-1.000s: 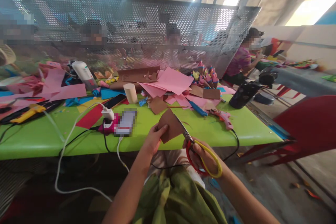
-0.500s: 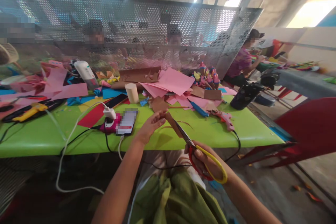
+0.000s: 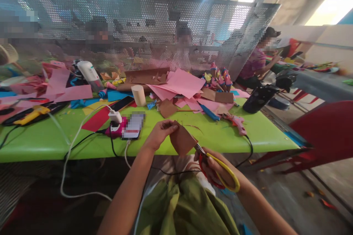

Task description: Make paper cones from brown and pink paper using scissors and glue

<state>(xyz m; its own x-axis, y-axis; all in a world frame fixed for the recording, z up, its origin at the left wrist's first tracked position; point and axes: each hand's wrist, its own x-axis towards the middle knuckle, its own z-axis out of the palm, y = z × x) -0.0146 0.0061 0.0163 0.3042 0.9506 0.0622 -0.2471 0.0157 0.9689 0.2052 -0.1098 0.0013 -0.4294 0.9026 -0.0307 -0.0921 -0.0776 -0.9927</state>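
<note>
Between thumb and fingers, my left hand (image 3: 161, 134) pinches the upper left corner of a piece of brown paper (image 3: 182, 138), held above the table's front edge. My right hand (image 3: 213, 167) grips a pair of scissors (image 3: 224, 169) with one yellow and one red handle loop. The blades point up and left and meet the paper's right corner; most of their length is hidden behind the paper. Just beyond the paper, thin brown offcuts lie on the green table (image 3: 154, 117).
Pink sheets (image 3: 183, 84), a pale cylinder (image 3: 138, 95), a blue cutter (image 3: 209, 112) and a pink glue gun (image 3: 237, 123) lie beyond my hands. To the left are a phone (image 3: 134, 125), a charger (image 3: 114, 116) with cables and a yellow glue gun (image 3: 31, 115). A red chair (image 3: 328, 136) stands right.
The brown paper has turned from nearly edge-on to showing its broad face. It now covers most of the scissor blades. My left hand has shifted slightly down and right.
</note>
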